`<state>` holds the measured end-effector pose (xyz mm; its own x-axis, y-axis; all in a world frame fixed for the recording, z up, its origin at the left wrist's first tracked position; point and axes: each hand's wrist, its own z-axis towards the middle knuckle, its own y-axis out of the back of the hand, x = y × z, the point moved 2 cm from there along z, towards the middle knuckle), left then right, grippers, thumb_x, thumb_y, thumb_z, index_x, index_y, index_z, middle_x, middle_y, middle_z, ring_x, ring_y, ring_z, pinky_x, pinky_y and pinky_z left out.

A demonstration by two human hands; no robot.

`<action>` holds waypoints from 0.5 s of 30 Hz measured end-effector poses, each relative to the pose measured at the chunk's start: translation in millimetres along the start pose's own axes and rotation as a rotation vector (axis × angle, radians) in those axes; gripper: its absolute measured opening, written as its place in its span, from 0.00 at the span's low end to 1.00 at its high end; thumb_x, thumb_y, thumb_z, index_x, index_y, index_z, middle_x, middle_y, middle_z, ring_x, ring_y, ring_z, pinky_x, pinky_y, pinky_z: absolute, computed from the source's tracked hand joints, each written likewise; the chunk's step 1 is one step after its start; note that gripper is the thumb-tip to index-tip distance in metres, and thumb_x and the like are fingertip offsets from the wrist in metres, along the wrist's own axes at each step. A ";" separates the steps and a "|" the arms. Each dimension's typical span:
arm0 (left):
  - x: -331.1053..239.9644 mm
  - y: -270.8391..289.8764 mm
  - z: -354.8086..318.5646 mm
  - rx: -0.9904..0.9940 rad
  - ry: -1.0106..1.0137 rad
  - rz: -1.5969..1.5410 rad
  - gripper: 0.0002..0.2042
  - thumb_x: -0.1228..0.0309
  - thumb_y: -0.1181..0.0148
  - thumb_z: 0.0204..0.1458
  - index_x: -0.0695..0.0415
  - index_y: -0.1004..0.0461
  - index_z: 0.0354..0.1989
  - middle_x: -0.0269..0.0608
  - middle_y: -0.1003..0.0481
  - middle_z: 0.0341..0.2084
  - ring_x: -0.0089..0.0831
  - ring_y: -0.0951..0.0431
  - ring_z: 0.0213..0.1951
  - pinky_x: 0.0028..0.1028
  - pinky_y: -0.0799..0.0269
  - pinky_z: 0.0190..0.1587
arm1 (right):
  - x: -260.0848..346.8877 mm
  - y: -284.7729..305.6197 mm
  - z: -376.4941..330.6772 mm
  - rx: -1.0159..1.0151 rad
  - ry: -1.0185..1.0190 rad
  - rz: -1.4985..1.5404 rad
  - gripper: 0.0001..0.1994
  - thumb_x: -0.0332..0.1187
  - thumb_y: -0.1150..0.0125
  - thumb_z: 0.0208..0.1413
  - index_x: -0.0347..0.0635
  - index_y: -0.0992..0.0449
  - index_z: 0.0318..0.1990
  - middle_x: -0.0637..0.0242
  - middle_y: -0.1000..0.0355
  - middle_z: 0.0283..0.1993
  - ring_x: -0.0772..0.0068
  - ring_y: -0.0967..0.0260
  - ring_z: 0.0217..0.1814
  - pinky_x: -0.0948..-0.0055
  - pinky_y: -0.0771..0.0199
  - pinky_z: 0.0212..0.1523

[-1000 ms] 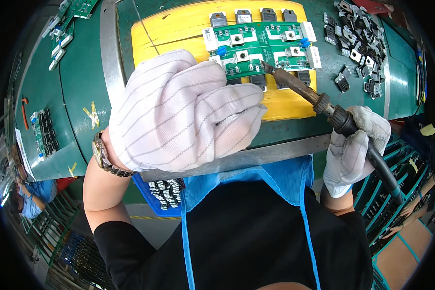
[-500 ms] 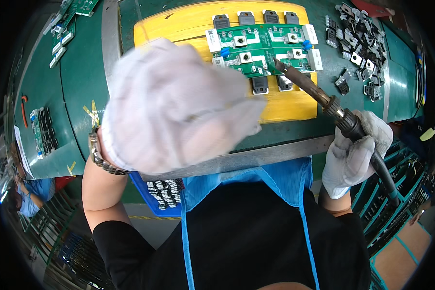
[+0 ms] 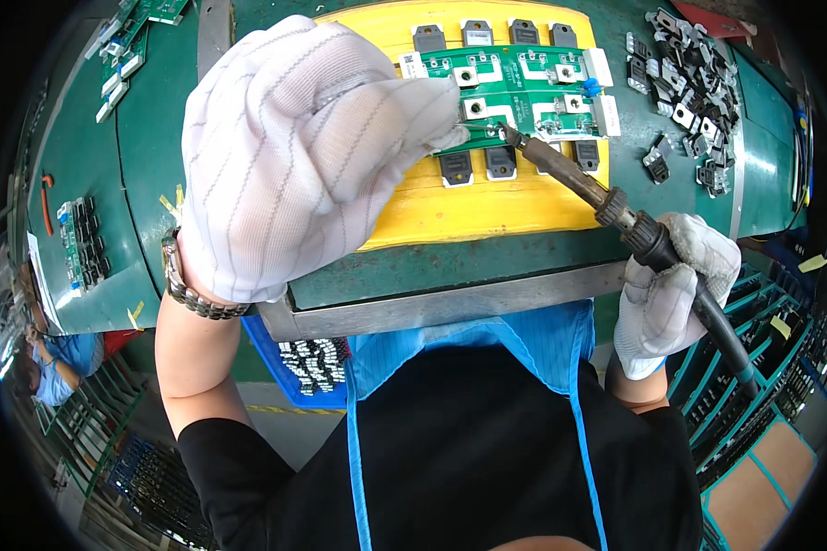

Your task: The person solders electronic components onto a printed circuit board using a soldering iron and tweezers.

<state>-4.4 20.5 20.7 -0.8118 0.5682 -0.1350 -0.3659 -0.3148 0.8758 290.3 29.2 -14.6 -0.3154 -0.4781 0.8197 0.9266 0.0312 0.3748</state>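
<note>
Circuit board (image 3: 515, 84) — lying on the yellow pad (image 3: 487, 216) — looks light, stiff and fragile, best held by its edges, while the right hand's (image 3: 675, 286) fingers wrap a soldering iron (image 3: 572, 171) and the left hand's (image 3: 289, 161) pinch narrowly, on what I cannot tell.

I saw a yellow slab (image 3: 487, 211) and heaped black components (image 3: 682, 115) on the metal-edged green bench (image 3: 413, 271); circuit boards (image 3: 69, 246) lay on the green surface (image 3: 129, 266) at left.
</note>
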 end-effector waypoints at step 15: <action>-5.8 -11.3 -3.1 -0.063 -0.066 0.018 0.17 0.77 0.27 0.38 0.52 0.17 0.41 0.32 0.23 0.27 0.30 0.24 0.30 0.29 0.29 0.32 | 1.1 0.9 -1.4 -0.019 -0.009 -0.050 0.19 0.46 0.33 0.57 0.38 0.26 0.43 0.59 0.27 0.43 0.64 0.27 0.42 0.67 0.28 0.46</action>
<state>3.0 18.4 10.1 -0.7874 0.6102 -0.0872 -0.3813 -0.3710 0.8467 291.1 27.5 -13.9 -0.3633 -0.4703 0.8042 0.9134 -0.0095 0.4071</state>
